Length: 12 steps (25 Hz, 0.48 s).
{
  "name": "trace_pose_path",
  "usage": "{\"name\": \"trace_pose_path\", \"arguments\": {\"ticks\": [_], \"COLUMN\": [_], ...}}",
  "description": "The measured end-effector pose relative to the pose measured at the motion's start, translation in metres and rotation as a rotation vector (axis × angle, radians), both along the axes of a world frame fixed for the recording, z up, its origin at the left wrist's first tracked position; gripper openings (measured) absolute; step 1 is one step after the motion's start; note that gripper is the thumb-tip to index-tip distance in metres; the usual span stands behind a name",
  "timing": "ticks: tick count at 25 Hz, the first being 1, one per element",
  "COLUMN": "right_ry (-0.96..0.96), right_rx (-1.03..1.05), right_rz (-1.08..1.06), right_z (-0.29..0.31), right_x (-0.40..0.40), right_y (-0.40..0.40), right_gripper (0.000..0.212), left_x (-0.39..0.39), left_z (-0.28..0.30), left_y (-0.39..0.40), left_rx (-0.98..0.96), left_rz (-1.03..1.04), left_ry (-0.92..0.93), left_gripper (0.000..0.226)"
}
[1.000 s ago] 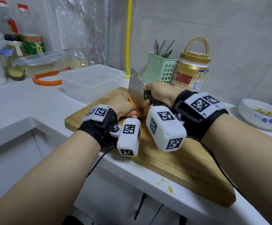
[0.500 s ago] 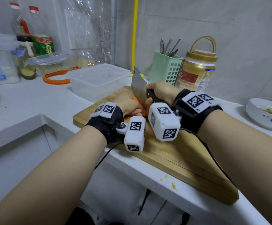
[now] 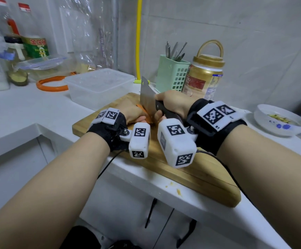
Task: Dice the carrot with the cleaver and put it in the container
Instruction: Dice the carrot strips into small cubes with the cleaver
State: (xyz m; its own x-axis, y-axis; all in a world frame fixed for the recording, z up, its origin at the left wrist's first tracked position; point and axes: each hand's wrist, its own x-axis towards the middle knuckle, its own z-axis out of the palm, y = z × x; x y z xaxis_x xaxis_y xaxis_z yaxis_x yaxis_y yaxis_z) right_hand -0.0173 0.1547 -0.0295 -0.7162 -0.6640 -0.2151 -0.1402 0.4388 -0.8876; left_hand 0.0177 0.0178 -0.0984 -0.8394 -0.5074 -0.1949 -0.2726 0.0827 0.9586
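Carrot lies on the wooden cutting board at the middle of the head view, only a thin orange strip of it showing between the two hands. The left hand sits on it with fingers curled down, pinning it to the board. The right hand is clamped round the dark handle of the cleaver, whose blade stands upright with its edge down on the carrot, right beside the left fingers. The clear plastic container waits on the white desk just beyond the board's far left corner, and no carrot pieces show in it. Farther back stand a green utensil basket and a gold-lidded jar; a white dish sits at the right.

The main risk, in my judgement, is the blade meeting the left fingertips, since they sit so close to the edge and the wrist trackers hide much of the contact. A round carrot could also roll under the cut and throw the blade off line.

Against the frame half a second back, the hands and cleaver hold nearly the same pose on the board; chiefly the view has shifted a little, so the cut looks barely advanced.
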Motion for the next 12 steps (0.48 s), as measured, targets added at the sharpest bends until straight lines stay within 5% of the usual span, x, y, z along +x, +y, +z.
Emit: {"name": "trace_pose_path", "arguments": {"ticks": [7, 12], "right_ry": [-0.366, -0.461], "right_rx": [-0.253, -0.206], "right_rz": [-0.124, -0.082], "right_z": [-0.016, -0.006], "right_x": [-0.001, 0.006], "right_y": [0.006, 0.021], "right_gripper": [0.024, 0.029], "left_x": [0.001, 0.003], "left_z": [-0.001, -0.001], "left_y": [0.003, 0.006], "left_rx": [0.07, 0.085], "left_rz": [0.058, 0.1], "left_ry": [-0.007, -0.001], "left_gripper": [0.017, 0.014]}}
